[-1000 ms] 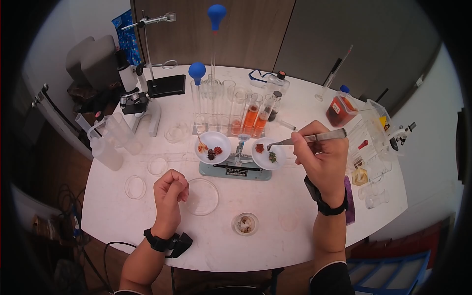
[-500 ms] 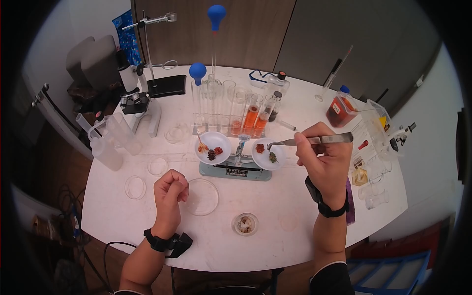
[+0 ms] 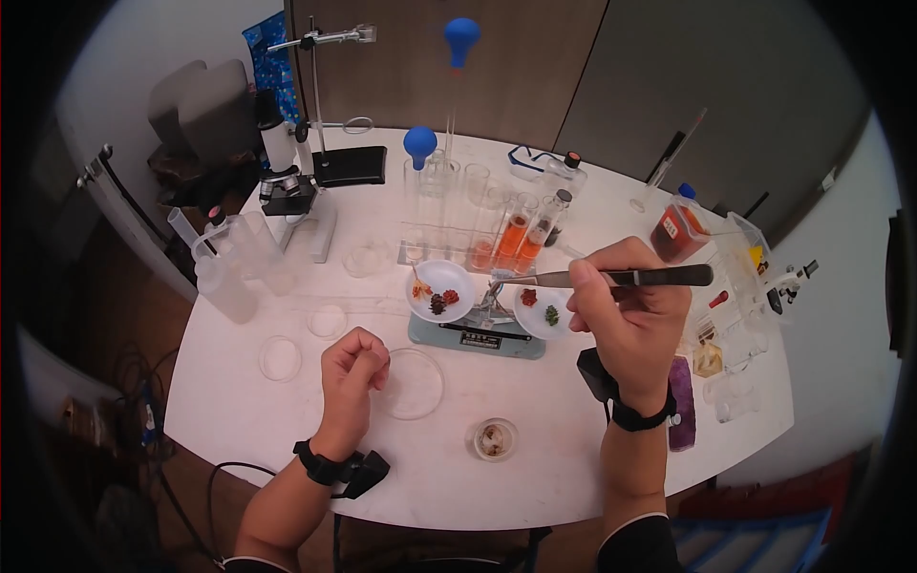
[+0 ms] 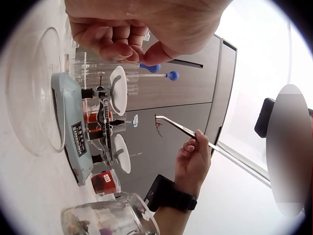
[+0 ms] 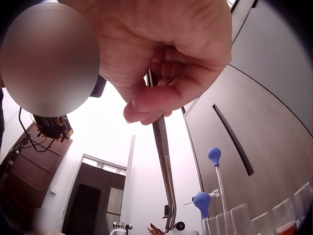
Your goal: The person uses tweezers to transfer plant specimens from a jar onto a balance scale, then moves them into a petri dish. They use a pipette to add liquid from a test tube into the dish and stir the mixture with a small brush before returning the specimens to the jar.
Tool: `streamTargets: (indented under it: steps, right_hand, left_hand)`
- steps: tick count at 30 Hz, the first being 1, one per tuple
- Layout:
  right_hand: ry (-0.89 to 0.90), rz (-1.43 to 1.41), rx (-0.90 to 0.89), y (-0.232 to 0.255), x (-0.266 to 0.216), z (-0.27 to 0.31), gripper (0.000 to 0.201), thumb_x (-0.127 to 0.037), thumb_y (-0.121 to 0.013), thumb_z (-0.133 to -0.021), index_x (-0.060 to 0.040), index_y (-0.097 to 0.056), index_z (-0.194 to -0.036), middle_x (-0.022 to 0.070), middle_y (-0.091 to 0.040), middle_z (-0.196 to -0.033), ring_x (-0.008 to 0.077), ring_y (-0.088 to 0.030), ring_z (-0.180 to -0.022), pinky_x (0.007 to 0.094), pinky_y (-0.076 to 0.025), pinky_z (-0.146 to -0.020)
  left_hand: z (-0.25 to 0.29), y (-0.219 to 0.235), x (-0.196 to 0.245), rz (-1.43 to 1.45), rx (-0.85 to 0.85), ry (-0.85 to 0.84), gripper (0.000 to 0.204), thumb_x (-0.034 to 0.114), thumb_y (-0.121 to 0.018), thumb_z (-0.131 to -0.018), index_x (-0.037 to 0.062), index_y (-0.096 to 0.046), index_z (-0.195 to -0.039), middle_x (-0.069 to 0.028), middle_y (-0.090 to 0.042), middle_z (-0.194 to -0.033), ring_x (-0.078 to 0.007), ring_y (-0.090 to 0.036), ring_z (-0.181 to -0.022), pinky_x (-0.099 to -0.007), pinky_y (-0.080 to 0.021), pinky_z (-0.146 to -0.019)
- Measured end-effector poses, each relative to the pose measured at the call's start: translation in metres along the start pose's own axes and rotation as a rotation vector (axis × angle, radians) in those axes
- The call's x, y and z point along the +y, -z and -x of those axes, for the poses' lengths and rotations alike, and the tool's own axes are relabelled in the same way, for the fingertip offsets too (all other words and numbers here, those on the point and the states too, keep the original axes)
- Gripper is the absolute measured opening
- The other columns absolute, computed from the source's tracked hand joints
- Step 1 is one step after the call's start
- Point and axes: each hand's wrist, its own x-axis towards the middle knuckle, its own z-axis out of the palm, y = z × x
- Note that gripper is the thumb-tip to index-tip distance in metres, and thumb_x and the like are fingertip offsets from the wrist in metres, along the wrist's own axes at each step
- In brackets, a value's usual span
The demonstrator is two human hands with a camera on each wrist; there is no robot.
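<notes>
My right hand (image 3: 630, 315) pinches metal tweezers (image 3: 669, 276), whose tip is over the middle of a pale blue-green balance (image 3: 521, 347). A dark, brownish dried scrap (image 4: 158, 126) hangs from the tip, clear in the left wrist view. The balance's left pan (image 3: 441, 272) bears small red, dark and yellowish dried pieces. On its right pan (image 3: 544, 331) are a reddish and a green heap. My left hand (image 3: 351, 387), fingers loosely curled and holding nothing, rests beside a clear petri dish (image 3: 416, 417). A small glass jar (image 3: 494, 456) with pale and brown bits stands near the front.
Behind the balance is a rack of test tubes, two with orange liquid (image 3: 513, 239). A microscope (image 3: 280, 158) and a wash bottle (image 3: 226, 286) stand at the left. Glassware and a box of red contents (image 3: 680, 232) are at the right, with a purple block (image 3: 682, 406) nearer.
My right hand has drawn the tweezers off the right pan toward the middle of the balance, taking the dark scrap along. The head view has shifted slightly; my left hand keeps its pose.
</notes>
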Motion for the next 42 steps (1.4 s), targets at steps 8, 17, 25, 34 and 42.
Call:
streamTargets:
  steps: [8,17,25,34,42]
  right_hand:
    - [0.049,0.085,-0.061,-0.028,0.040,-0.010,0.010,-0.003,-0.067,-0.086,0.0012,-0.064,-0.078,0.0013,-0.061,-0.058,0.0064,-0.060,-0.051,0.0199,-0.044,-0.049]
    - [0.082,0.189,-0.132,-0.036,0.047,-0.014,0.014,-0.005,-0.067,-0.085,-0.0013,-0.060,-0.073,0.0032,-0.062,-0.058,0.0092,-0.062,-0.050,0.0211,-0.046,-0.049]
    - [0.122,0.203,-0.082,-0.033,0.043,-0.014,0.012,-0.006,-0.068,-0.085,-0.0016,-0.063,-0.076,0.0028,-0.062,-0.058,0.0086,-0.060,-0.050,0.0209,-0.046,-0.049]
    - [0.117,0.127,0.037,-0.010,0.019,-0.009,0.009,-0.001,-0.069,-0.085,0.0040,-0.065,-0.079,0.0033,-0.061,-0.065,0.0047,-0.056,-0.055,0.0179,-0.046,-0.050]
    - [0.088,0.155,-0.059,-0.011,0.020,-0.004,0.008,-0.003,-0.068,-0.086,0.0018,-0.067,-0.080,0.0017,-0.063,-0.062,0.0045,-0.060,-0.054,0.0180,-0.045,-0.050]
  left_hand:
    - [0.000,0.001,-0.001,-0.015,-0.008,0.004,0.011,0.009,-0.053,-0.086,0.0047,-0.056,-0.076,0.0017,-0.053,-0.068,-0.0046,-0.044,-0.059,-0.0199,-0.035,-0.054]
    - [-0.001,0.000,0.001,-0.022,-0.002,0.011,0.011,0.009,-0.054,-0.087,0.0045,-0.056,-0.077,0.0013,-0.053,-0.069,-0.0050,-0.044,-0.060,-0.0201,-0.035,-0.054]
    - [-0.001,0.000,0.000,-0.010,0.001,0.013,0.011,0.010,-0.054,-0.086,0.0048,-0.056,-0.077,0.0016,-0.053,-0.068,-0.0050,-0.045,-0.060,-0.0202,-0.035,-0.054]
    - [-0.001,0.001,-0.001,-0.025,0.001,0.010,0.011,0.010,-0.054,-0.086,0.0052,-0.056,-0.076,0.0020,-0.053,-0.067,-0.0046,-0.045,-0.059,-0.0198,-0.034,-0.053]
    - [-0.001,-0.003,0.001,-0.063,0.022,-0.005,0.010,0.010,-0.049,-0.084,0.0061,-0.053,-0.075,-0.0011,-0.052,-0.065,-0.0066,-0.043,-0.057,-0.0207,-0.033,-0.052]
